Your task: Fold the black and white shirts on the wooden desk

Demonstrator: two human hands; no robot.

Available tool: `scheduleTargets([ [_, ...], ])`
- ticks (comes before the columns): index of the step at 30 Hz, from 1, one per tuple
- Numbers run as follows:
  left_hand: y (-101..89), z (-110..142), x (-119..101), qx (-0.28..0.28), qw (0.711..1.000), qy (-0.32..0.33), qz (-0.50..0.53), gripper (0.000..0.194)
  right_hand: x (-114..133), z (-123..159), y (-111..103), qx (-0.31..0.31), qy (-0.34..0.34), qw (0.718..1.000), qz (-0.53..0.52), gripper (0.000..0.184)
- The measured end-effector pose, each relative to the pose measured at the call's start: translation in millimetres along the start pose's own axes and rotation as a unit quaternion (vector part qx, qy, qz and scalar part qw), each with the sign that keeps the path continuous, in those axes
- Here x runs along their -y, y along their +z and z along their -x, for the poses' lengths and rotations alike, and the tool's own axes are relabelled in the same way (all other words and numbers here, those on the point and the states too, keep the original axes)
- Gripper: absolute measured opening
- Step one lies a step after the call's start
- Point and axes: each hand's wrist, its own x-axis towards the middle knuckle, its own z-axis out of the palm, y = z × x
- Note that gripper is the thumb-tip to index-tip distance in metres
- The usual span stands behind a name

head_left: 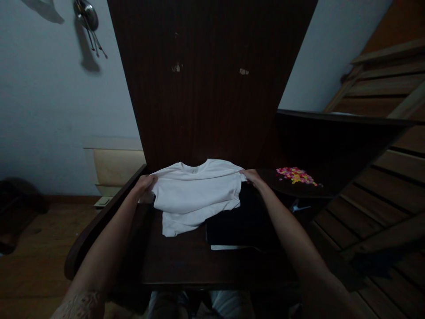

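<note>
While your left hand (146, 181) and right hand (251, 177) each grip a sleeve side of the white shirt (195, 192) spread over the table (179, 263), pull evenly outward to smooth its creases, and keep the uneven lower hem from dragging the dark cloth (241, 226) at its lower right.

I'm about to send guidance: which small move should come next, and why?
Perhaps draw the white shirt gently taut sideways: the left hand and right hand grip it at opposite sleeves, while creases show and its lower edge slants, partly over dark cloth.
</note>
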Motion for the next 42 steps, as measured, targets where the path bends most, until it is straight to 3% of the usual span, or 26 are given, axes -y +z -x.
scheduleTargets([
  [3,8.4,11.5,12.2,-0.077,0.984,0.01,-0.159,0.028,-11.3,4.8,15.2,-0.036,-0.014,0.998,0.051,0.011],
  [4,9.5,19.3,17.0,-0.096,0.965,0.036,-0.242,0.032,-16.7,8.0,17.2,-0.058,-0.033,0.994,0.085,0.011],
  [7,9.1,51.4,31.7,-0.103,0.867,0.14,-0.467,0.035,-33.6,21.9,16.3,-0.083,-0.093,0.972,0.201,0.016],
  [9,8.4,76.3,40.5,-0.05,0.836,0.144,-0.527,0.034,-43.0,34.1,14.0,0.003,-0.08,0.972,0.221,0.033],
  [12,9.7,110.3,51.7,0.056,0.826,0.042,-0.559,0.049,-53.3,53.7,12.5,0.196,-0.05,0.965,0.167,0.055],
  [14,12.3,126.3,58.0,0.088,0.835,0.003,-0.543,0.059,-58.0,64.9,13.1,0.266,-0.096,0.953,0.109,0.058],
  [17,17.8,136.3,66.2,0.113,0.879,0.002,-0.463,0.053,-62.7,76.1,15.5,0.294,-0.163,0.942,0.019,0.055],
  [20,24.6,132.9,73.6,0.14,0.942,0.047,-0.302,0.039,-64.4,81.9,19.5,0.269,-0.144,0.952,-0.029,0.049],
  [22,29.3,128.1,78.0,0.117,0.975,0.059,-0.181,0.04,-63.4,84.9,23.2,0.239,-0.12,0.959,-0.092,0.045],
  [24,33.4,125.0,82.0,0.082,0.992,0.036,-0.087,0.044,-60.9,88.3,27.9,0.23,-0.096,0.948,-0.199,0.042],
  [27,36.2,124.9,88.5,0.071,0.997,0.007,-0.03,0.052,-56.1,92.2,36.4,0.248,-0.06,0.906,-0.338,0.04],
  [29,34.9,125.8,93.6,0.088,0.995,0.002,-0.049,0.058,-52.9,92.3,42.2,0.235,-0.047,0.894,-0.378,0.039],
  [33,27.6,125.4,99.2,0.114,0.99,0.011,-0.076,0.049,-45.6,86.4,49.0,0.119,-0.062,0.9,-0.415,0.038],
  [36,22.0,125.1,91.4,0.063,0.997,0.048,-0.015,0.041,-37.3,82.0,47.7,0.058,-0.069,0.893,-0.441,0.04],
  [42,8.6,123.1,48.3,-0.05,0.981,0.036,0.183,0.047,-10.3,80.6,40.1,0.033,-0.126,0.919,-0.373,0.041],
])
